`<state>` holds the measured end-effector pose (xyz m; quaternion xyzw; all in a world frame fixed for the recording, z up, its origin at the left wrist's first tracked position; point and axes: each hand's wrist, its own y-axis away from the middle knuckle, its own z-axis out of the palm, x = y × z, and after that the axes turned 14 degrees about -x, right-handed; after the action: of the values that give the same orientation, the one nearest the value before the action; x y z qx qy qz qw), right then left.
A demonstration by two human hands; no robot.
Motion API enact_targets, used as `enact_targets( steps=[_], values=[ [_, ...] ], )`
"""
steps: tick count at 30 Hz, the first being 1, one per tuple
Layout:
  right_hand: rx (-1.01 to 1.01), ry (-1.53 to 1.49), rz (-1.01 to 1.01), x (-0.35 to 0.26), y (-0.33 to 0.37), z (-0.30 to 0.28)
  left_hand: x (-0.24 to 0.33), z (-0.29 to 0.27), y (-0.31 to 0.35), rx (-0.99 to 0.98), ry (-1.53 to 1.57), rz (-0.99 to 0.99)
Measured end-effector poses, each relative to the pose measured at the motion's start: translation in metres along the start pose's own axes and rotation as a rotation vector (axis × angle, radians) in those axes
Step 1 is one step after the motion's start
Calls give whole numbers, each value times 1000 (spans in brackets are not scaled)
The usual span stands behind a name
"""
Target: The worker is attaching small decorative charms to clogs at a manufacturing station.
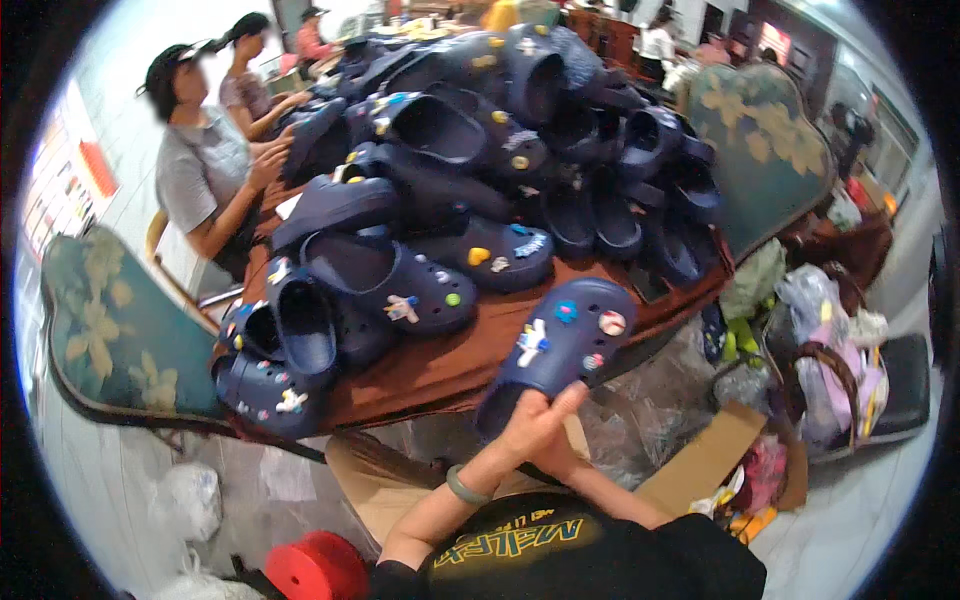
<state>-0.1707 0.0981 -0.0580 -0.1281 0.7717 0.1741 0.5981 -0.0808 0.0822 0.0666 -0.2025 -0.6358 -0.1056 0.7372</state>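
Observation:
A dark blue clog (575, 330) is held up in front of me over the table's near edge, its vented toe tilted up and away. Charms sit in its holes: a blue flower, a white-and-blue figure and a round red-and-white one. My left hand (530, 425), with a bangle (467, 487) at the wrist, is closed round the near end of the clog. Close against it, my right hand (562, 450) grips the same end; its fingers are partly hidden. Just beyond lie a clog with a yellow heart charm (500, 260) and a clog with a green charm (425, 295).
A big heap of dark blue clogs (440, 130) covers the brown-clothed table (375, 390). Green floral chair backs stand left (130, 340) and right (760, 150). Two people sit along the left side. A red spool (318, 567), cardboard (705, 460) and bags (825, 370) lie around me.

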Motion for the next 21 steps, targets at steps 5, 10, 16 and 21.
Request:
enact_targets(
  steps=[5, 10, 16, 21],
  values=[
    [-11, -113, -41, 23, 22, -25, -11, -21, 42, -295, -274, 72],
    [89, -151, -144, 22, 44, -55, -44, -78, 110, -49, 63, -306],
    [49, -102, -283, 21, 25, -81, -136, -145, 187, 374, -545, -533],
    [87, -32, -421, -17, -70, -121, -183, -152, 219, 295, -872, -787]
  ],
)
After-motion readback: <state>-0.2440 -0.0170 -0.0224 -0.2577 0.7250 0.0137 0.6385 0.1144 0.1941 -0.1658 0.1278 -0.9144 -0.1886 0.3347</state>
